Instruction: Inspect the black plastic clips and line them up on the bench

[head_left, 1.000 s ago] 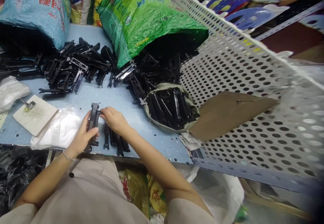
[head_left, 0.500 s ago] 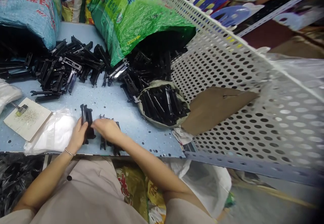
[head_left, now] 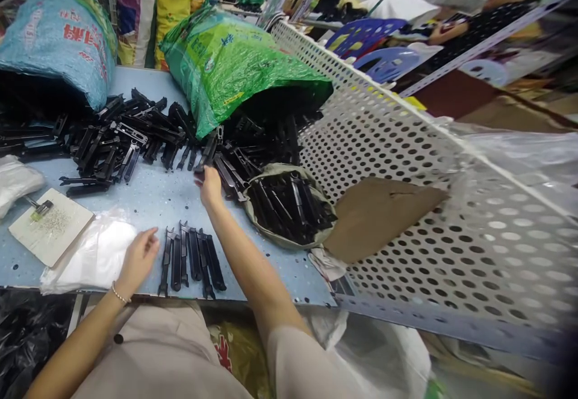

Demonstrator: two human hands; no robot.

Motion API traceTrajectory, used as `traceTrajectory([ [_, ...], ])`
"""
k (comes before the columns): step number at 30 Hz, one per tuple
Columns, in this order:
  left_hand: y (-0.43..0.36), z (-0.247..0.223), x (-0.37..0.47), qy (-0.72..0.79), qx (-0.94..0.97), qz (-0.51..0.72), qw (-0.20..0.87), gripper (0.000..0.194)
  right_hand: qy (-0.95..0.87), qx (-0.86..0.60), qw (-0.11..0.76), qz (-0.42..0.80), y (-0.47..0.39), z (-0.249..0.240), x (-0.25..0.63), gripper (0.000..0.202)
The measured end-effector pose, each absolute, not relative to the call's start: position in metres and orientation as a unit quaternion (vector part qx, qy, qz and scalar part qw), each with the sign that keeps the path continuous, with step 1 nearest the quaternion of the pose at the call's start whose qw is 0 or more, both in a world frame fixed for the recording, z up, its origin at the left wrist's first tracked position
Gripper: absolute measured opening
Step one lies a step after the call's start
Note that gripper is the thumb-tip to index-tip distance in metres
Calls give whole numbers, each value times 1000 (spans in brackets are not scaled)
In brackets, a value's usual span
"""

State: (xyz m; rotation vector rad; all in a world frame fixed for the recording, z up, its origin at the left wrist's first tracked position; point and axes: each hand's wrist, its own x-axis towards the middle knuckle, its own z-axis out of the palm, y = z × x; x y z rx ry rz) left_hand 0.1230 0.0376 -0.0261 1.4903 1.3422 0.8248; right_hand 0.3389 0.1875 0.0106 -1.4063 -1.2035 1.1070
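My left hand (head_left: pixel 141 257) hovers over the near edge of the blue table, fingers loosely apart and holding nothing, beside a stack of clear plastic bags (head_left: pixel 97 251). Just right of it, several black plastic parts (head_left: pixel 194 257) lie side by side in a row. My right hand (head_left: pixel 209 186) reaches to the near side of the heap of black parts (head_left: pixel 130 134); its fingers are closed round a black part (head_left: pixel 208 151), partly hidden by the hand. A cloth-rimmed container (head_left: pixel 291 206) full of black parts stands right of that hand.
Blue (head_left: pixel 58 38) and green (head_left: pixel 244 56) sacks lie open at the back. A perforated white panel (head_left: pixel 406 194) with brown cardboard (head_left: pixel 383 218) borders the right. A pale board (head_left: pixel 52 227) with a small metal piece lies left. Beyond the panel sits a person (head_left: pixel 492 20).
My right hand has moved forward and right to the heap. My left hand has let go of the black parts, which now lie in the row. The view has tilted up.
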Motion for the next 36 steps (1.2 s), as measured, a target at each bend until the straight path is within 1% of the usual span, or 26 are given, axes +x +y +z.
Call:
traceTrajectory([
  [2,56,-15,126,501,485,422,579,60,-460,-583,484,463,143,-7,319,47],
  [4,71,-5,132,448,402,472,645,69,-472,-548,463,513,97,-17,302,41],
  [6,77,4,137,441,403,488,636,72,-538,-514,407,529,63,-16,294,40],
  [7,76,7,138,455,429,485,611,73,-574,-512,386,509,55,-13,295,40],
  [9,68,13,136,477,494,468,556,71,-640,-534,373,408,58,-2,300,41],
  [11,56,17,131,476,538,444,535,68,-697,-535,382,288,76,7,304,39],
  [13,46,18,127,476,555,430,530,67,-741,-500,382,232,96,12,301,39],
  [15,39,16,124,491,566,429,505,67,-742,-477,385,272,108,12,290,41],
  [18,37,12,120,521,597,417,445,71,-645,-473,397,450,105,7,270,43],
  [20,37,11,117,529,613,402,427,74,-572,-468,379,557,97,8,265,43],
  [22,38,13,114,524,612,397,439,74,-564,-470,338,588,91,14,269,45],
  [23,39,16,111,519,601,400,457,72,-595,-477,317,564,89,18,273,46],
  [24,41,20,109,516,582,403,483,70,-645,-485,298,509,88,24,280,46],
  [26,44,31,102,515,518,388,562,67,-773,-482,251,327,89,35,294,41],
  [28,47,45,95,511,446,340,651,66,-876,-427,182,131,92,46,306,32],
  [29,48,52,92,505,418,310,689,66,-910,-383,147,60,94,51,311,29],
  [30,49,58,90,497,400,283,716,66,-933,-338,120,15,96,54,315,29],
  [32,47,68,88,485,395,252,739,65,-955,-278,102,-4,98,59,318,33],
  [33,44,70,88,481,408,249,735,64,-956,-272,112,20,99,60,317,36],
  [34,40,71,90,481,433,257,718,64,-947,-284,136,67,98,61,314,39],
  [36,31,68,97,492,515,305,631,63,-880,-356,218,225,95,62,307,45],
])
